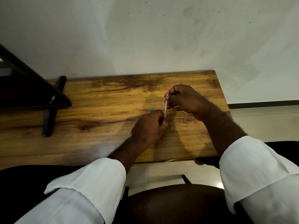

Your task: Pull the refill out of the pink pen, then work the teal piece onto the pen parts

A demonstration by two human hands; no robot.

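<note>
The right hand [182, 99] is pinching a thin pink pen [166, 103], held nearly upright over the wooden bench [103, 101]. The left hand [149, 126] is curling around the pen's lower end and a teal-tipped item [152, 111]. A dark stand [48, 101] is sitting far left, against a pale wall [145, 38].

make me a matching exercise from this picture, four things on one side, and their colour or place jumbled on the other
Things:
1. thin stick
2. table
3. sleeves
4. small tip by the left hand

Descriptions:
A. white, rolled back at the cuffs
B. pink, pinched by the right hand
C. teal, poking out above the knuckles
D. brown wood grain, against the wall

Pairs: 1-B, 2-D, 3-A, 4-C
</note>
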